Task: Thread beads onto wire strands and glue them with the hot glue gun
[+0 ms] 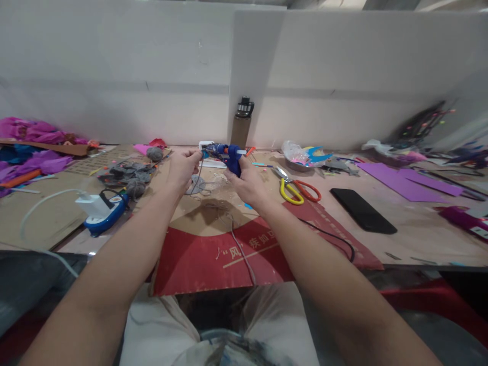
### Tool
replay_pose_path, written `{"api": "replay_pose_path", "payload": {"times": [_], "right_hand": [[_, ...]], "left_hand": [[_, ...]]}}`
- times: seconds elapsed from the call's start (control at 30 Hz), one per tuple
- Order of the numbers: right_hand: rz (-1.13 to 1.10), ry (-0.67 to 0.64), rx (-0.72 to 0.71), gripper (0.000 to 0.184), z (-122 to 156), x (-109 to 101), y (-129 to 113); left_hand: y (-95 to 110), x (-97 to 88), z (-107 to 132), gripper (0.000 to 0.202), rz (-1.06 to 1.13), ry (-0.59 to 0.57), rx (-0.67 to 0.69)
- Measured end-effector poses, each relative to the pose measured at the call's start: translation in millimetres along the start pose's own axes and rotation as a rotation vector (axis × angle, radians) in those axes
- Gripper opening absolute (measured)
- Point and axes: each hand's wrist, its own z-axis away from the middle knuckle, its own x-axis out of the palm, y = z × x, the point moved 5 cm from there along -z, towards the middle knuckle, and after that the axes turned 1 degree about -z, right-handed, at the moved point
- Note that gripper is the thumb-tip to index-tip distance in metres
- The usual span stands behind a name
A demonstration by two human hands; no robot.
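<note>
With the right hand (247, 181), grips a blue glue gun (233, 163) by its handle, with a white glue stick (241, 152) jutting from the back and the nose aimed at the left hand (185, 166). With the left hand, pinches a small piece (205, 153) at the nose, too small to make out, above a thin grey strand (199, 174). Holds the hands near each other but apart, bridged by the glue gun. Shows a bottle (240, 128) just beyond both hands, and red cardboard (213, 269) below them, nearer the body. To the right hand's right, has scissors (290, 180), a black phone (362, 210) and purple sheets (400, 184) farther off. To the left hand's left, has grey yarn balls (135, 188) and, nearer the body, a blue power strip (105, 220).
</note>
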Motion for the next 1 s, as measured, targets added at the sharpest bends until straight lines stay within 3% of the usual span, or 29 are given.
{"api": "replay_pose_path", "payload": {"times": [0.3, 0.73, 0.9, 1.0], "right_hand": [[-0.014, 0.011, -0.038, 0.036, -1.1, 0.8, 0.8], [0.016, 0.021, 0.019, 0.035, 0.2, -1.8, 1.1], [-0.043, 0.027, 0.031, 0.033, -0.9, -1.7, 0.3], [-0.200, 0.012, 0.144, 0.027, -3.6, -2.8, 5.5]], "left_hand": [[1.0, 1.1, 1.3, 0.012, -0.024, -0.010, 0.002], [2.9, -0.1, 0.1, 0.011, 0.038, -0.004, 0.018], [0.5, -3.5, -3.5, 0.012, 0.093, -0.003, -0.014], [-0.8, -6.5, -4.9, 0.013, 0.154, 0.023, -0.046]]}}
